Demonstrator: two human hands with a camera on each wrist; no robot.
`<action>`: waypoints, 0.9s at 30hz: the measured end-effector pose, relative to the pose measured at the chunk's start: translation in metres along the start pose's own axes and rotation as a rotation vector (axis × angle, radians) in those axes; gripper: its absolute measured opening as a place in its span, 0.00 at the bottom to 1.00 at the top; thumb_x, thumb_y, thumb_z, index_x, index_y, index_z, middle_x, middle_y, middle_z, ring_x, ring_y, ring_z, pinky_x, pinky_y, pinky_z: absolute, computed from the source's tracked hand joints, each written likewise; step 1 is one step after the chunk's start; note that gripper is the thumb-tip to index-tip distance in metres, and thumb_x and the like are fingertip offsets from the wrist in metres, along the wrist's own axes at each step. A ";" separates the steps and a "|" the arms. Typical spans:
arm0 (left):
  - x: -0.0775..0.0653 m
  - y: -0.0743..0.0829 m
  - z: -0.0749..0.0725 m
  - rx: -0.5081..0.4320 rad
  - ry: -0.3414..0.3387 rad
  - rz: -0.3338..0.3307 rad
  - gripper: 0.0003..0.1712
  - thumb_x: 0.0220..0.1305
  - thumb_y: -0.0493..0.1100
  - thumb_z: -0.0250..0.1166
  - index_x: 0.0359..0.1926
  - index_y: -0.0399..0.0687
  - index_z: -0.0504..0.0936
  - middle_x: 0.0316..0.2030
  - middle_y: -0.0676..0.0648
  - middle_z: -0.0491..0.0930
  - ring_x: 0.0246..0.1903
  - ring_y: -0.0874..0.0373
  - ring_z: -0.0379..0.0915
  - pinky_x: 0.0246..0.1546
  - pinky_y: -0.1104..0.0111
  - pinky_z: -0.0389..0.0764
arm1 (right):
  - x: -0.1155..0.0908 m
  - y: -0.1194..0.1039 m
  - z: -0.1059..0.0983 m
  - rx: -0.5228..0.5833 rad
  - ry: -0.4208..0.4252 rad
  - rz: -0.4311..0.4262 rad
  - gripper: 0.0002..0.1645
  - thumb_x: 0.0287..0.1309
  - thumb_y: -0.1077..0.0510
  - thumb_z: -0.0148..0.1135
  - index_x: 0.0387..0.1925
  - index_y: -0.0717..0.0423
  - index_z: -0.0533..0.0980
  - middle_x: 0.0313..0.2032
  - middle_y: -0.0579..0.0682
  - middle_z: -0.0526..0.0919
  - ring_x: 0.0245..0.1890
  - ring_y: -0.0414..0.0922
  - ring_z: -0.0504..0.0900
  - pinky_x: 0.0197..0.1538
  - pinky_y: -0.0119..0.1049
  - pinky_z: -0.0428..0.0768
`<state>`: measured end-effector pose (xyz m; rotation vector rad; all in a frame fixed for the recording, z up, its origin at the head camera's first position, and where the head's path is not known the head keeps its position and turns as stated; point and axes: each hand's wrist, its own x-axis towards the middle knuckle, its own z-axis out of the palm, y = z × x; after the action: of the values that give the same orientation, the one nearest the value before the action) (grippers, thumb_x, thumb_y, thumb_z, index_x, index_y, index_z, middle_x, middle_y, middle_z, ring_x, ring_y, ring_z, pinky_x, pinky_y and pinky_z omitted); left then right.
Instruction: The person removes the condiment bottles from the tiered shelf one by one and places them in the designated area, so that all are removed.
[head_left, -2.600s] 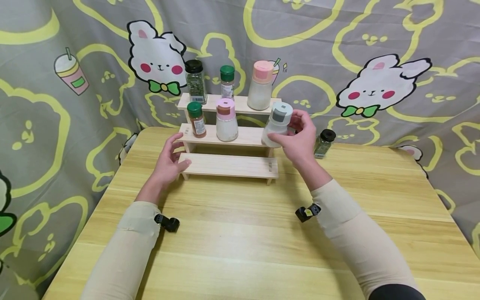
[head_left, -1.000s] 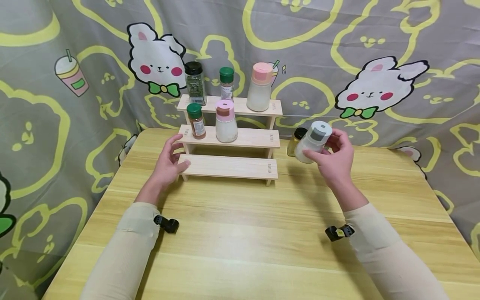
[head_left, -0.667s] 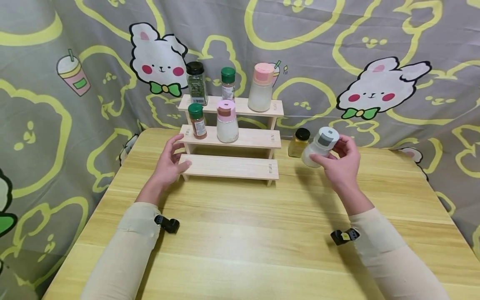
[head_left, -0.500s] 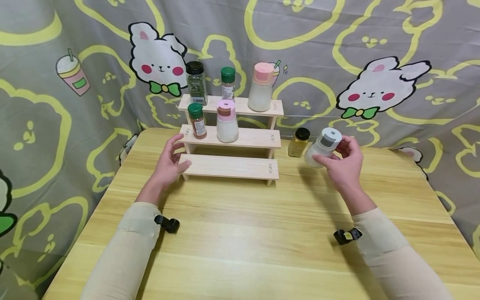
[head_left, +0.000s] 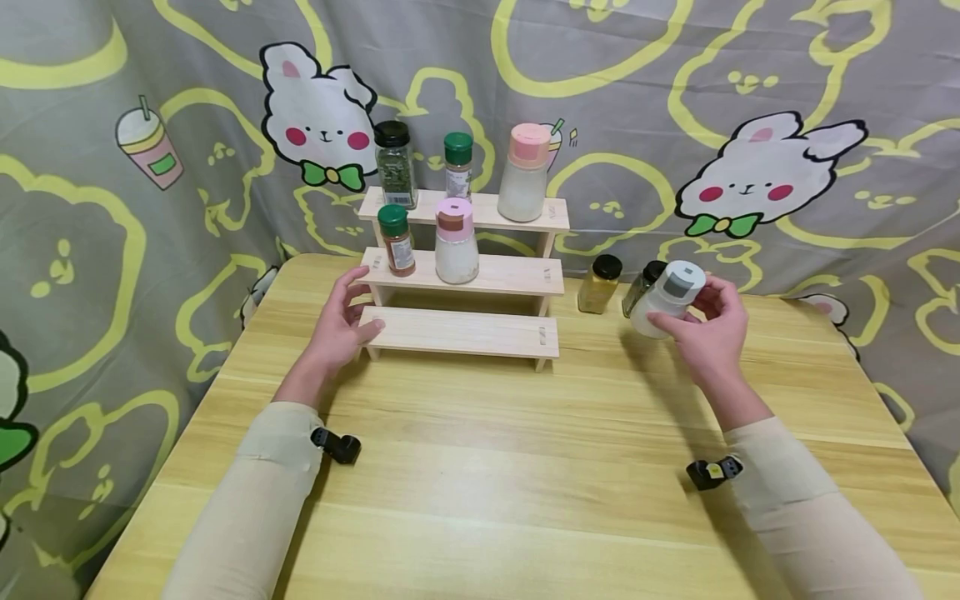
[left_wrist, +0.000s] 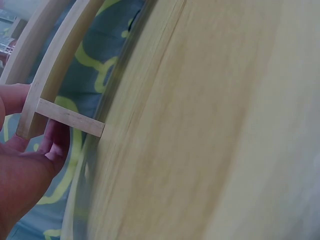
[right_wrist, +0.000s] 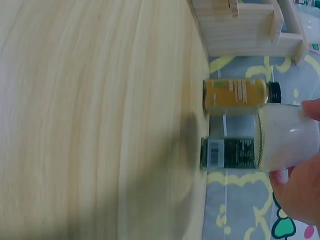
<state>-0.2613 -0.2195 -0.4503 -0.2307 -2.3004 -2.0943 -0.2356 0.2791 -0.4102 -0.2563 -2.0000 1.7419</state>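
Note:
My right hand [head_left: 711,329] grips a glass seasoning shaker [head_left: 660,310] with a pale grey lid and white contents. It is tilted and held above the table, right of the rack. In the right wrist view the shaker [right_wrist: 287,137] overlaps the top of a dark herb jar [right_wrist: 230,153]. My left hand [head_left: 341,325] holds the left end of the lowest shelf of a three-step wooden spice rack [head_left: 465,332], thumb on top. The left wrist view shows fingers either side of the board end [left_wrist: 32,117].
A pink-lidded shaker [head_left: 456,250] and green-capped jar [head_left: 397,242] stand on the middle step. On the top step are a black-capped herb jar [head_left: 396,167], a green-capped jar [head_left: 458,167] and another shaker [head_left: 522,179]. A yellow spice jar [head_left: 598,285] stands right of the rack, near the curtain.
My right hand has carried the grey-lidded shaker from the middle step's right end out to the right, past the yellow jar and in front of the dark herb jar. My left hand stays put.

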 end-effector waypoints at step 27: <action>0.000 -0.002 -0.001 0.030 0.006 -0.002 0.52 0.60 0.18 0.60 0.76 0.61 0.55 0.66 0.38 0.64 0.57 0.39 0.65 0.56 0.60 0.67 | 0.028 0.013 -0.036 -0.088 0.089 0.135 0.40 0.39 0.70 0.81 0.52 0.45 0.71 0.51 0.43 0.72 0.53 0.40 0.72 0.55 0.31 0.74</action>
<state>-0.2615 -0.2204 -0.4519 -0.2210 -2.3279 -2.0570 -0.2449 0.3255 -0.4135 -0.4990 -2.0386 1.6929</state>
